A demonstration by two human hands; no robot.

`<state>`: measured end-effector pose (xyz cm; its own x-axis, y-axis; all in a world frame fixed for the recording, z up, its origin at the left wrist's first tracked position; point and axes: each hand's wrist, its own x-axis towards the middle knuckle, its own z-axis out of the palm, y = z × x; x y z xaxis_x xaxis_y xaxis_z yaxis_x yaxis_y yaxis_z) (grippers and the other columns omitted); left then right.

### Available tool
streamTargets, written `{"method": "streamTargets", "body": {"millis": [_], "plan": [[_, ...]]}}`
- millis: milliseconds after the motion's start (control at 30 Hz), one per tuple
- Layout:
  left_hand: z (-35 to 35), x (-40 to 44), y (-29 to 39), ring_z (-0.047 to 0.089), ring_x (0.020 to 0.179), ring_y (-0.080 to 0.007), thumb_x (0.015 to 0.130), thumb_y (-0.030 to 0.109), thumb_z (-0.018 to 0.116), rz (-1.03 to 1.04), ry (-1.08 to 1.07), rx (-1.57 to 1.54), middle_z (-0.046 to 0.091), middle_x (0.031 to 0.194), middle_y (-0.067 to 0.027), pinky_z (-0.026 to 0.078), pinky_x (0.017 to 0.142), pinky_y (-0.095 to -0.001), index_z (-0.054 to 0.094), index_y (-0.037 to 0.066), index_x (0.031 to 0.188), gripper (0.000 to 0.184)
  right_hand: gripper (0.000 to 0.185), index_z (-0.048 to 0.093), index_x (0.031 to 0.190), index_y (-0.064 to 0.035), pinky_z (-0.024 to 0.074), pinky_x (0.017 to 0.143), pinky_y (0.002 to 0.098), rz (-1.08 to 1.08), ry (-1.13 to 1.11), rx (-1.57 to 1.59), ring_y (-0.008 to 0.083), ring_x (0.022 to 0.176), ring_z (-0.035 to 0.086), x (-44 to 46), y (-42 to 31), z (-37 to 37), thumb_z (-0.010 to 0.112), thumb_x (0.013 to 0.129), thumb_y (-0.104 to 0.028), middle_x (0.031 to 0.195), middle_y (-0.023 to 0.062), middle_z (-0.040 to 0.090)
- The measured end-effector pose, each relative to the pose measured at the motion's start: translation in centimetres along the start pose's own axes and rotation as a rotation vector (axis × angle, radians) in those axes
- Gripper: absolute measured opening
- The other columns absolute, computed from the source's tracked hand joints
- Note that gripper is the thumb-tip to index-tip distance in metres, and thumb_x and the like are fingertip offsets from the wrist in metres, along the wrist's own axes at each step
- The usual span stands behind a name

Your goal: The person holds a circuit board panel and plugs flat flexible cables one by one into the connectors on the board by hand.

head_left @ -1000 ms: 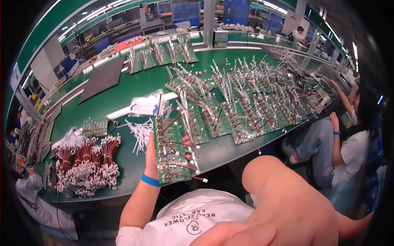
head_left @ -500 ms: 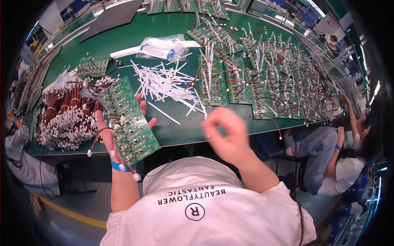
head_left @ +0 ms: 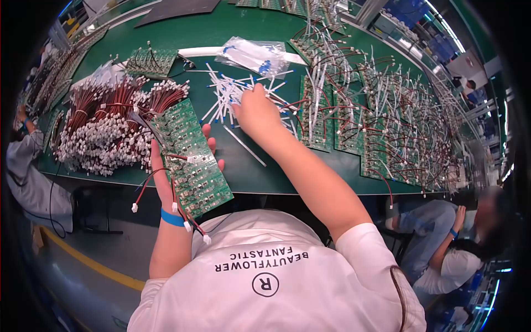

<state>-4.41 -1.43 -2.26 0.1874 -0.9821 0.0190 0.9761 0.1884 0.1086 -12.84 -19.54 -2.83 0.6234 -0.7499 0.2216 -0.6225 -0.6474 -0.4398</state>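
Observation:
My left hand (head_left: 160,177) is closed round a green circuit board (head_left: 196,166), held tilted above the table's front edge. From the board hang red and black wires ending in white connectors (head_left: 207,239). My right hand (head_left: 257,113) reaches into a loose pile of white flat cables with blue ends (head_left: 221,91). Its fingers are curled down at the pile, and whatever lies between them is hidden. One separate flat cable (head_left: 245,146) lies just in front of the pile.
Bundled red and black wire harnesses (head_left: 94,144) with white connectors are heaped at left. Wired circuit boards (head_left: 381,127) cover the right side. Behind the pile lies a clear plastic bag (head_left: 251,55). A smaller board (head_left: 150,62) sits at back left. Other people sit at both ends.
My right hand has moved forward and left, from above the table's front edge to the flat cable pile. My left hand still holds the circuit board. The whole view has shifted.

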Motion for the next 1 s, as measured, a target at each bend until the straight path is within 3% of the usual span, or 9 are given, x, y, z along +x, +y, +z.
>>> {"method": "streamTargets", "body": {"millis": [200,300,333,433,467,600,667,833,1000], "plan": [[-0.6,0.1,0.4,0.046,0.118,-0.0350,0.087,0.059,0.037,-0.018,-0.108,-0.042,0.034,0.139,-0.0179,0.039,0.092,-0.0612,0.029,0.010,0.139,0.072,0.017,0.068,0.076,-0.0021,0.0494,0.073,0.0398,0.038,0.167,-0.003,0.0313,0.078,0.063,2.0,1.8,0.5,0.063,0.076,-0.018,0.079,0.0162,0.064],[-0.5,0.2,0.4,0.047,0.117,-0.0358,0.087,0.059,0.037,-0.009,-0.100,-0.052,0.034,0.139,-0.0186,0.040,0.090,-0.0611,0.028,0.010,0.140,0.073,0.014,0.068,0.075,-0.0028,0.0485,0.073,0.0416,0.059,0.127,0.261,0.0333,0.083,0.061,2.4,2.0,-1.3,0.061,0.076,-0.015,0.079,0.0176,0.061],[-0.4,0.2,0.5,0.047,0.116,-0.0359,0.087,0.060,0.037,-0.010,-0.099,-0.043,0.034,0.139,-0.0188,0.041,0.089,-0.0610,0.027,0.010,0.140,0.073,0.015,0.069,0.071,-0.0032,0.0480,0.070,0.0393,-0.027,0.256,0.336,0.0326,0.078,0.061,2.6,2.4,-1.1,0.064,0.074,-0.016,0.072,0.0174,0.062],[-0.1,0.5,0.5,0.047,0.116,-0.0364,0.088,0.058,0.038,-0.022,-0.108,-0.028,0.031,0.141,-0.0184,0.039,0.090,-0.0620,0.028,0.010,0.139,0.071,0.014,0.069,0.071,-0.0028,0.0480,0.066,0.0381,-0.048,0.342,0.368,0.0335,0.073,0.061,3.2,2.3,-2.1,0.066,0.072,-0.017,0.075,0.0181,0.063],[-0.2,0.5,0.6,0.045,0.118,-0.0371,0.088,0.056,0.040,-0.037,-0.122,-0.055,0.029,0.143,-0.0175,0.035,0.092,-0.0632,0.030,0.010,0.139,0.070,0.016,0.068,0.073,-0.0020,0.0475,0.064,0.0338,-0.038,0.349,0.337,0.0266,0.069,0.063,3.3,2.1,-2.7,0.067,0.072,-0.018,0.078,0.0151,0.066],[0.1,1.0,0.6,0.043,0.119,-0.0377,0.088,0.054,0.041,-0.051,-0.151,-0.094,0.026,0.144,-0.0170,0.033,0.094,-0.0646,0.031,0.011,0.139,0.068,0.014,0.065,0.087,0.0024,0.0480,0.068,0.0259,-0.065,0.300,1.122,0.0118,0.074,0.062,3.2,0.6,-4.6,0.065,0.080,-0.010,0.081,0.0079,0.066],[0.5,1.2,0.6,0.043,0.120,-0.0369,0.088,0.054,0.040,-0.049,-0.159,-0.098,0.027,0.144,-0.0172,0.033,0.094,-0.0635,0.031,0.010,0.139,0.068,0.013,0.063,0.092,0.0043,0.0494,0.066,0.0253,-0.115,0.318,1.256,0.0134,0.073,0.063,1.2,-1.5,-7.7,0.061,0.083,-0.004,0.081,0.0087,0.066],[2.7,1.8,0.2,0.048,0.115,-0.0351,0.089,0.058,0.035,-0.046,-0.068,-0.048,0.036,0.137,-0.0190,0.041,0.090,-0.0596,0.030,0.008,0.138,0.070,0.013,0.061,0.094,0.0061,0.0493,0.068,0.0228,-0.080,-0.023,1.345,0.0118,0.075,0.062,-5.0,-3.2,-14.0,0.060,0.085,-0.003,0.082,0.0086,0.065],[4.6,3.6,-0.9,0.051,0.111,-0.0363,0.089,0.057,0.033,-0.077,0.036,0.092,0.039,0.134,-0.0220,0.046,0.085,-0.0582,0.032,0.004,0.136,0.071,0.013,0.063,0.094,0.0056,0.0462,0.067,0.0211,-0.086,-0.099,1.342,0.0099,0.073,0.059,-7.8,-3.4,-15.2,0.059,0.084,-0.001,0.086,0.0084,0.063]]}}
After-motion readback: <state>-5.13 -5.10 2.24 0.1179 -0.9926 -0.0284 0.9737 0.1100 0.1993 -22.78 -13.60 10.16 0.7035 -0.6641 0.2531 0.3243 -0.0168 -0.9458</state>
